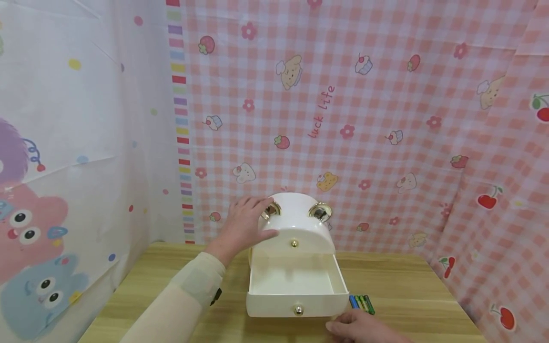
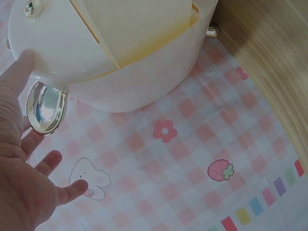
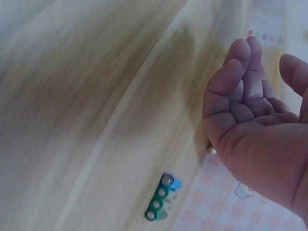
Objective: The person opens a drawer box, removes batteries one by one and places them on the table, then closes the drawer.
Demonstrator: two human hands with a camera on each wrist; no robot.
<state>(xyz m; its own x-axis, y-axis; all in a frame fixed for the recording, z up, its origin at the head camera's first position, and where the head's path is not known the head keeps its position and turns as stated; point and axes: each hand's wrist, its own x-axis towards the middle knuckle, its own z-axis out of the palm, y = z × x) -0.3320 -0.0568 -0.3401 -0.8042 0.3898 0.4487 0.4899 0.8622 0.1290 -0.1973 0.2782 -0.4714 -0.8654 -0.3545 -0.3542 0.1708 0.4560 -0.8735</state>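
A white storage box (image 1: 293, 209) with two gold-rimmed round pieces on top stands on the table, its lower drawer (image 1: 298, 305) pulled out and the inside bare. My left hand (image 1: 245, 225) rests on the box's upper left side, thumb (image 2: 21, 70) against the white front and the other fingers spread near the left gold-rimmed piece (image 2: 46, 108). My right hand (image 1: 360, 327) is just below the drawer's front right corner. Its fingers are loosely bent with nothing between them (image 3: 255, 106). Several batteries (image 1: 361, 304), one blue and the others green, lie in a row beside the drawer.
The wood-grain table (image 1: 399, 286) carries the box and batteries. Behind it hangs a pink checked cloth (image 1: 364, 143), close to the box's back. A white patterned cloth (image 1: 98, 157) hangs at the left. Small gold knobs (image 1: 294, 243) stick out from the box's front.
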